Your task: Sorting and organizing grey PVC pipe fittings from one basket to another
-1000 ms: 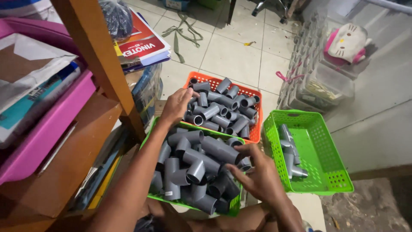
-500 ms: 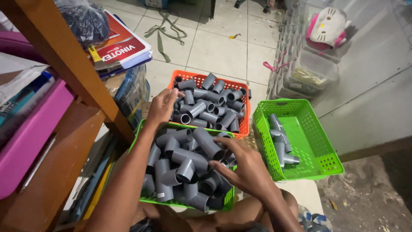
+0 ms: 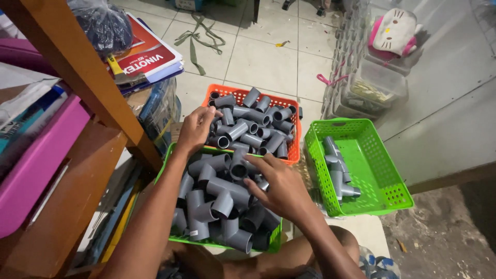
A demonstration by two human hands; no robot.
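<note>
**Both hands drawn in over the pipe-fitting baskets**

At the left of the frame a wooden shelf post [image 3: 88, 77] and a pink bin [image 3: 36, 170] are seen, with a stack of booklets [image 3: 147, 59] above them.

Just right of these, the left hand [image 3: 195, 129] is now set against the near left corner of the orange basket [image 3: 289, 150]. Compared with a second ago, it is placed a little lower on the rim, with the fingers curled onto a grey fitting there; whether one is actually gripped cannot be told.

In the centre, the near green basket [image 3: 217, 242] is heaped with grey PVC elbows and tees [image 3: 219, 194]. The right hand [image 3: 279, 186] has been brought from the basket's right edge to its upper middle, and a short grey coupling [image 3: 238, 168] is pinched between thumb and fingertips. Sorting is judged to be continuing.

At the right, the second green basket [image 3: 382, 196] is seen with only a few fittings [image 3: 336, 170] inside, unchanged.
</note>
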